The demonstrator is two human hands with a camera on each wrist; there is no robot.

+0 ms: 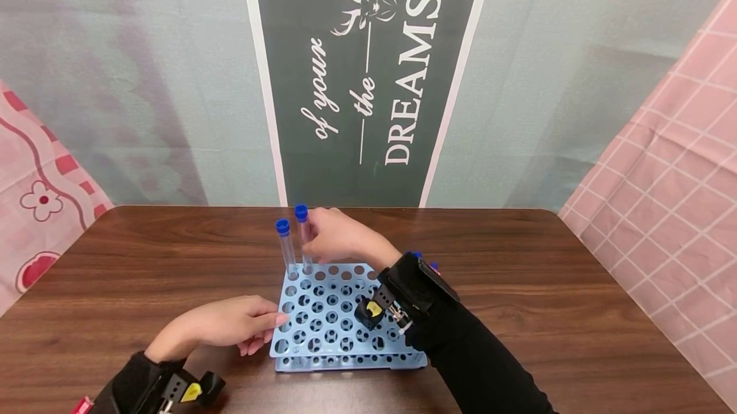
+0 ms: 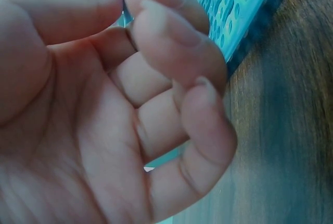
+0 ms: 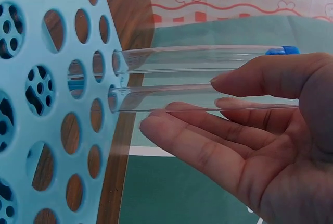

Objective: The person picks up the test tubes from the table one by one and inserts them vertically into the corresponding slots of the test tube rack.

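Note:
A light blue test tube rack [image 1: 331, 318] with rows of round holes stands on the table. Its left edge is pinched between the thumb and fingers of my left hand [image 1: 238, 323], also seen close up in the left wrist view. At the rack's back left corner, a clear test tube [image 1: 288, 249] with a blue cap stands in a hole. Beside it is a second blue-capped test tube [image 3: 171, 99], its lower end at the neighbouring hole. My right hand [image 1: 340, 235] holds this second tube between thumb and fingers.
Blue caps [image 1: 434, 266] show just behind my right wrist; what lies below them is hidden. The brown wooden table [image 1: 547, 311] reaches back to a hanging grey-green cloth [image 1: 507, 113]. Pink cloths [image 1: 679, 209] hang at both sides.

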